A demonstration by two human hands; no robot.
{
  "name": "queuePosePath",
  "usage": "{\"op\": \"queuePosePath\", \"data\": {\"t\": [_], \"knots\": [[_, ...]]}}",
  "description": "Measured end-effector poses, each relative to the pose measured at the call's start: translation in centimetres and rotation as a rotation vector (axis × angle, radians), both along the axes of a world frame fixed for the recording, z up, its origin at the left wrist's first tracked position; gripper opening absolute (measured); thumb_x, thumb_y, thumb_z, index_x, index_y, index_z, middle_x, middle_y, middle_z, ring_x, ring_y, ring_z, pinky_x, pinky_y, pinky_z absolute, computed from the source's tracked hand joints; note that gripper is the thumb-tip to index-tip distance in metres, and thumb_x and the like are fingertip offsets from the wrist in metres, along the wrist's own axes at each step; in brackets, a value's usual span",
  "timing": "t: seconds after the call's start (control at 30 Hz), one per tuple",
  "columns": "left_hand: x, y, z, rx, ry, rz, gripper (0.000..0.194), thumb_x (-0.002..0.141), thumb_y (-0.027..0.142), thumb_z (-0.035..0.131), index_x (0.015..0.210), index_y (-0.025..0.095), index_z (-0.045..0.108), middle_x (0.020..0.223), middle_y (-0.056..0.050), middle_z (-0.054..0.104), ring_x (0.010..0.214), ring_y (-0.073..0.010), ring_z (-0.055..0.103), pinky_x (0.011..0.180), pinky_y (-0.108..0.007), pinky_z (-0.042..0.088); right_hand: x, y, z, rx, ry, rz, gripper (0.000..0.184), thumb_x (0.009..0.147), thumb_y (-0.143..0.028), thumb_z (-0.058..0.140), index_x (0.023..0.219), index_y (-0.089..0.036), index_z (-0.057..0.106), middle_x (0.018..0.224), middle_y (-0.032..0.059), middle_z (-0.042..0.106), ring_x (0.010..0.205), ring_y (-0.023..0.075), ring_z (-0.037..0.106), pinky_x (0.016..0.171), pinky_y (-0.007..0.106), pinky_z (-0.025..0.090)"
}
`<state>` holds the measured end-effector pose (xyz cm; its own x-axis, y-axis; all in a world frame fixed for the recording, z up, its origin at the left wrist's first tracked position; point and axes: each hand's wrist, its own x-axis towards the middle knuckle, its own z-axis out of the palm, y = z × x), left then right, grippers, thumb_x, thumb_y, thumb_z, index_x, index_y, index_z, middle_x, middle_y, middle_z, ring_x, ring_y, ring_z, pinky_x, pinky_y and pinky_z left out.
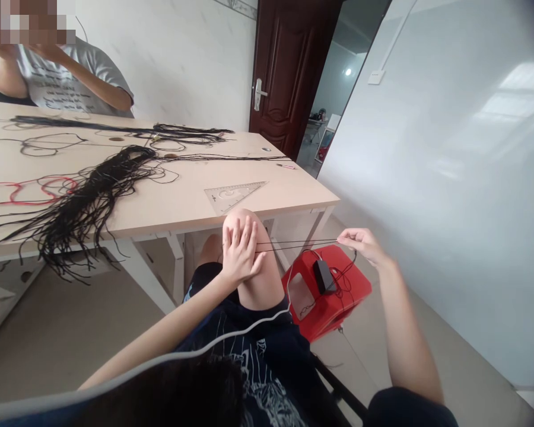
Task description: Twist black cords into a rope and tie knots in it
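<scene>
From my station I see a pale table (182, 204) carrying a black bundle (100, 184), its strands overhanging the front edge, and a clear set square (238, 196). A person (78, 80) occupies the far side. Beyond, a brown door (289, 71) stands open beside a white wall (436, 154). My left hand (240, 255) lies flat, fingers extended, on the knee (267, 281). My right hand (365, 244) pinches the cord (298, 242), which spans from the knee above a red stool (360, 284).

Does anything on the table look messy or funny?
Yes, the near black cord bundle looks messy: its strands splay out in a tangle, and many loose ends droop over the table's near edge. I see nothing spilled.
</scene>
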<state>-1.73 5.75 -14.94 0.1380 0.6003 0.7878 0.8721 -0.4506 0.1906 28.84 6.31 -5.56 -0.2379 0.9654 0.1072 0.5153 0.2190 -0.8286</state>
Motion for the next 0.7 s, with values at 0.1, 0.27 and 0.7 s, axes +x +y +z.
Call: {"op": "queuePosePath", "data": {"t": [0.1, 0.27, 0.7], "knots": [[0.5, -1.1, -2.9, 0.0, 0.01, 0.026, 0.076, 0.076, 0.053, 0.043, 0.134, 0.006, 0.033, 0.14, -0.018, 0.03, 0.135, -0.034, 0.009, 0.109, -0.05, 0.0, 0.2, -0.4, -0.6, -0.032, -0.001, 0.01, 0.027, 0.07, -0.042, 0.06, 0.061, -0.016, 0.057, 0.057, -0.0017, 0.049, 0.052, 0.0098, 0.039, 0.052, 0.025, 0.03], [1.3, -2.8, -7.4, -0.021, 0.038, 0.048, 0.084, 0.073, 0.059, 0.042, 0.132, 0.0, 0.032, 0.136, -0.026, 0.034, 0.134, -0.0371, 0.01, 0.108, -0.051, 0.004, 0.2, -1.2, -1.5, -0.09, 0.0, 0.023, 0.028, 0.07, -0.042, 0.06, 0.062, -0.016, 0.057, 0.06, 0.0002, 0.054, 0.055, 0.0114, 0.045, 0.055, 0.026, 0.036], [1.4, -5.1, -11.0, -0.089, 0.163, 0.012, 0.082, 0.072, 0.062, 0.041, 0.128, 0.002, 0.037, 0.133, -0.028, 0.038, 0.133, -0.0392, 0.011, 0.105, -0.054, 0.013, 0.6, -2.1, -3.0, -0.166, -0.005, 0.021, 0.028, 0.072, -0.042, 0.058, 0.062, -0.017, 0.055, 0.058, -0.0026, 0.048, 0.052, 0.0096, 0.039, 0.053, 0.025, 0.03]]}}
